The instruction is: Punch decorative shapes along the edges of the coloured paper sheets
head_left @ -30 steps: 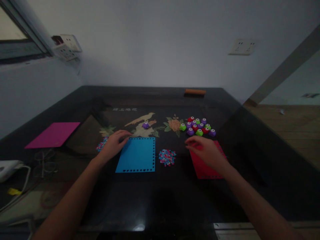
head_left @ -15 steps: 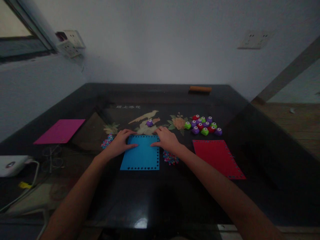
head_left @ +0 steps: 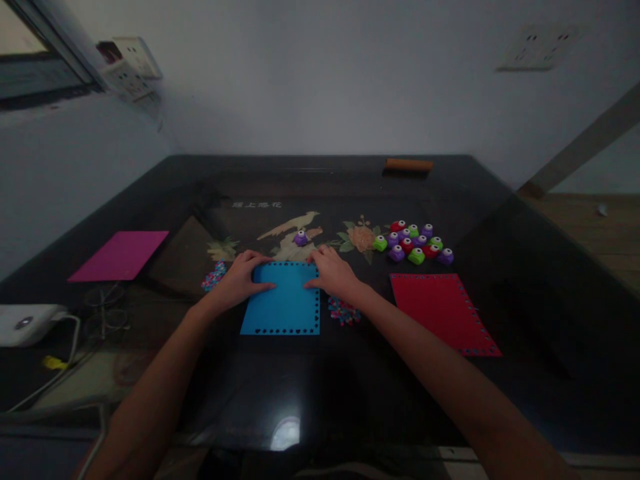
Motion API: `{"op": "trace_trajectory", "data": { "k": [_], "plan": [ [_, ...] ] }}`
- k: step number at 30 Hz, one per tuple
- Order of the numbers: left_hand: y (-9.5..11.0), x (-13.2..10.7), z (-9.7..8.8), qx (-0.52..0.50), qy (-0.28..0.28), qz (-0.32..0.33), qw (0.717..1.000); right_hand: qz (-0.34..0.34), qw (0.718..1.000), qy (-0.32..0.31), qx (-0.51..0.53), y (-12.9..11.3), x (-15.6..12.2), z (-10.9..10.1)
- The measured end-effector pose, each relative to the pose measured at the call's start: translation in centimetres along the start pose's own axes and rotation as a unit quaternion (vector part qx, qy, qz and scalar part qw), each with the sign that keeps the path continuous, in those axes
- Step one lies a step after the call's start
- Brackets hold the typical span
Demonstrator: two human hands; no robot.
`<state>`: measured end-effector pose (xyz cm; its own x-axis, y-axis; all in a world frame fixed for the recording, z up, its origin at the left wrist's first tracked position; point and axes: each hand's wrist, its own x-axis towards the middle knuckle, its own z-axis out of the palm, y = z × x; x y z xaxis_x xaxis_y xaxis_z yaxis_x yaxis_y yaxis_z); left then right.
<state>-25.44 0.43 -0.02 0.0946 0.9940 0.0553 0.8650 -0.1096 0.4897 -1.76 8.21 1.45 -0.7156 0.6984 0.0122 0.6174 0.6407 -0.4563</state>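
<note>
A blue sheet of paper (head_left: 285, 300), with small punched shapes along its top, right and bottom edges, lies on the dark table. My left hand (head_left: 245, 277) rests at its upper left corner, thumb on the sheet and fingertips near the far edge. At the upper right corner my right hand (head_left: 334, 273) lies the same way, thumb pointing inward. Both hands have thumb and fingers apart. Beyond the sheet sits a purple craft punch (head_left: 300, 238). Piles of small colourful paper bits lie beside the left hand (head_left: 215, 275) and partly under the right forearm (head_left: 343, 312).
Several red, green and purple craft punches (head_left: 416, 243) cluster at the right. A red sheet with punched edges (head_left: 440, 310) lies near my right forearm. At the left are a pink sheet (head_left: 120, 256) and a white device with a cable (head_left: 30, 325). A brown stick (head_left: 409, 165) lies at the back.
The camera view has shifted slightly, so the table things appear a little higher. Both hands stay at the same corners of the blue sheet.
</note>
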Motion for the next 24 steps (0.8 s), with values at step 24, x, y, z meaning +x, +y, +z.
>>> {"op": "trace_trajectory", "data": {
  "k": [24],
  "plan": [
    [2.8, -0.3, -2.1, -0.388, 0.064, -0.131, 0.910, 0.038, 0.864, -0.129, 0.484, 1.1, -0.5, -1.6]
  ]
}}
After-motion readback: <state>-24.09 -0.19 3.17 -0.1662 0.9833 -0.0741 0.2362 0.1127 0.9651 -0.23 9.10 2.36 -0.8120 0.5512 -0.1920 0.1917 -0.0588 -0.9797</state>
